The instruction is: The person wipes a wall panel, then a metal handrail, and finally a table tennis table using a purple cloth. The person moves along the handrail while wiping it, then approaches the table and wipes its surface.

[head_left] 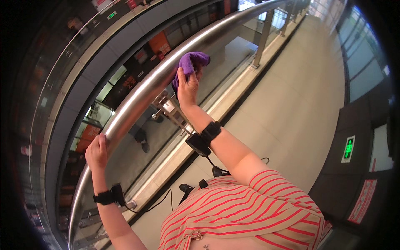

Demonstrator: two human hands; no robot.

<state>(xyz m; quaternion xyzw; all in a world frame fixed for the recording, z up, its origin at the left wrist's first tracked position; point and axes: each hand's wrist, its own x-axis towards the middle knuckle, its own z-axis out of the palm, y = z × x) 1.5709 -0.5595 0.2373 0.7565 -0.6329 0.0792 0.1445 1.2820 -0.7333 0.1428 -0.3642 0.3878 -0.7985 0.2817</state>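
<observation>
My right grip (188, 85) pinches folded purple fabric cloth (192, 61) at right edge of long, round, silvery metal handrail (139, 93). Rail's axis: lower left to upper right. My left grip (97, 153), clasped on rail, sits down-rail, well apart from cloth.

Some fingers of the right hand (188, 86) are hidden by the purple cloth (188, 63). Left forearm (115, 223) is cut off by the lower edge. Storefronts (99, 113) beyond the handrail (141, 89) are blurred, details indistinguishable.
</observation>
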